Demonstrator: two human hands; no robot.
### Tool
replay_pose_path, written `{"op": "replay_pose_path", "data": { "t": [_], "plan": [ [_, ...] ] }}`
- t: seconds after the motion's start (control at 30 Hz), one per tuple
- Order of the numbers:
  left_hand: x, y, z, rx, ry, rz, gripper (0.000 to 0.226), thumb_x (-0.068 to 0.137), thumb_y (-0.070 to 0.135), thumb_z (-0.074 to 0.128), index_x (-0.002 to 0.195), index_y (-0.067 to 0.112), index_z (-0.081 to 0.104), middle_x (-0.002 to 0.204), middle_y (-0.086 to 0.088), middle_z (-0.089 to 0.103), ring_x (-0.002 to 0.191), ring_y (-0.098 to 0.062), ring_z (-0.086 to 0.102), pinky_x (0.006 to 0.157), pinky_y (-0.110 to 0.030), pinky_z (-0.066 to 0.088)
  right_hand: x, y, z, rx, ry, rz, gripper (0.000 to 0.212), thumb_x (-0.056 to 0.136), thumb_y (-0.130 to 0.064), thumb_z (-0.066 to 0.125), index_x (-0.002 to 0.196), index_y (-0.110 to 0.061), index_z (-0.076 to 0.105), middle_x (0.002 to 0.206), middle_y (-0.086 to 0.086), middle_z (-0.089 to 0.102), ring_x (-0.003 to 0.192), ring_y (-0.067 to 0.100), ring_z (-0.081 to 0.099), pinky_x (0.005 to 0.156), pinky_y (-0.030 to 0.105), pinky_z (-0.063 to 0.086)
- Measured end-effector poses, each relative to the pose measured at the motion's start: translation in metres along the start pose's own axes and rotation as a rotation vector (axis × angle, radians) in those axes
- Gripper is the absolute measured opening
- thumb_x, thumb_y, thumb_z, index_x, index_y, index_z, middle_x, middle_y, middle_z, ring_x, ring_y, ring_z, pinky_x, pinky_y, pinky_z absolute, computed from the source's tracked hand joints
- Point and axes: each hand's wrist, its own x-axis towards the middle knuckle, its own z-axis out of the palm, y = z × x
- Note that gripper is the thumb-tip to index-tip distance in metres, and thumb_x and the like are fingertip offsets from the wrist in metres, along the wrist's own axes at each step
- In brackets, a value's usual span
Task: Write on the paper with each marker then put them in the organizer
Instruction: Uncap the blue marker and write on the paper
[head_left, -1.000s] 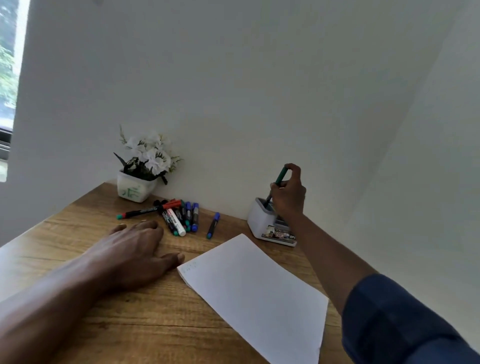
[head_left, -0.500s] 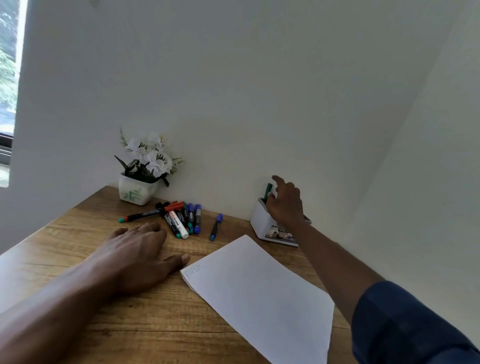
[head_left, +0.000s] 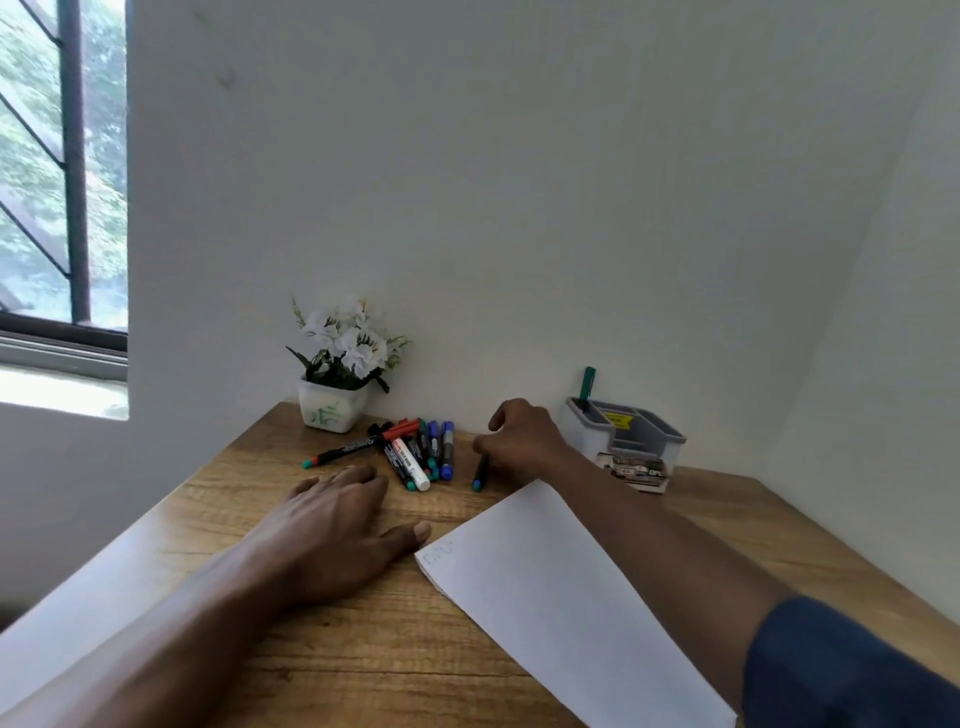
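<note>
A white sheet of paper (head_left: 561, 597) lies on the wooden table (head_left: 363, 649), with faint writing at its near-left corner. The grey and white organizer (head_left: 644, 441) stands at the back right, and a green marker (head_left: 588, 382) sticks up from its back-left slot. Several markers (head_left: 415, 452) lie in a loose pile by the wall. A single blue-capped marker (head_left: 480, 474) lies to the right of the pile. My right hand (head_left: 519, 439) has its fingers curled over that marker's upper end. My left hand (head_left: 332, 525) rests flat on the table, thumb beside the paper's corner.
A small white pot of white flowers (head_left: 332, 410) stands against the back wall, left of the markers. White walls close the table in behind and on the right. A barred window (head_left: 52, 208) is at the far left.
My right hand let go of the green marker, which now stands in the organizer, and moved left and down onto the lone blue-capped marker. My left hand stayed flat. The camera turned left.
</note>
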Motion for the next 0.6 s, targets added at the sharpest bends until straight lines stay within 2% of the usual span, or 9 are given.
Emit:
{"op": "replay_pose_path", "data": {
  "t": [0.1,0.23,0.3,0.43,0.5,0.6],
  "plan": [
    [0.002,-0.001,0.002,-0.001,0.003,-0.014,0.087,0.089,0.080,0.033,0.158,0.026,0.029,0.168,0.006,0.018,0.153,-0.013,0.023,0.124,-0.037,0.021,0.008,0.001,0.006,0.000,-0.076,0.084,0.047,0.077,-0.019,0.077,0.119,-0.006,0.061,0.114,0.014,0.065,0.102,0.028,0.066,0.090,0.043,0.059],
    [0.003,-0.001,0.003,-0.004,0.011,-0.029,0.090,0.088,0.082,0.033,0.159,0.027,0.028,0.169,0.008,0.016,0.153,-0.013,0.021,0.125,-0.039,0.020,0.015,0.008,-0.001,0.218,-0.086,0.161,0.074,0.068,-0.016,0.081,0.134,-0.011,0.048,0.120,0.014,0.061,0.105,0.029,0.068,0.086,0.043,0.061],
    [0.003,0.000,0.002,0.003,0.018,-0.035,0.090,0.088,0.081,0.034,0.159,0.027,0.027,0.169,0.008,0.015,0.153,-0.013,0.020,0.125,-0.039,0.020,0.013,0.013,-0.007,0.357,-0.049,0.167,0.079,0.065,-0.012,0.081,0.136,-0.014,0.048,0.117,0.016,0.064,0.099,0.029,0.070,0.080,0.041,0.063],
    [0.002,0.003,0.001,-0.007,0.030,-0.035,0.086,0.089,0.080,0.036,0.156,0.028,0.032,0.168,0.007,0.018,0.152,-0.013,0.023,0.124,-0.038,0.022,-0.001,0.011,-0.017,0.502,0.046,0.103,0.067,0.065,-0.012,0.086,0.126,-0.016,0.058,0.101,0.016,0.071,0.087,0.027,0.074,0.075,0.041,0.064],
    [0.000,0.004,0.000,-0.013,0.035,-0.031,0.083,0.089,0.080,0.037,0.154,0.028,0.036,0.168,0.007,0.020,0.152,-0.013,0.025,0.122,-0.039,0.022,-0.013,0.002,-0.025,0.628,0.126,0.066,0.054,0.069,-0.014,0.086,0.118,-0.018,0.064,0.097,0.013,0.074,0.076,0.022,0.071,0.066,0.034,0.058],
    [-0.001,0.005,-0.002,-0.011,0.039,-0.029,0.079,0.090,0.077,0.039,0.151,0.028,0.040,0.167,0.006,0.023,0.151,-0.014,0.027,0.122,-0.041,0.023,-0.045,-0.011,-0.037,0.755,0.199,-0.057,0.029,0.079,-0.010,0.079,0.107,-0.015,0.074,0.088,0.006,0.075,0.075,0.016,0.066,0.068,0.029,0.055]
  ]
}}
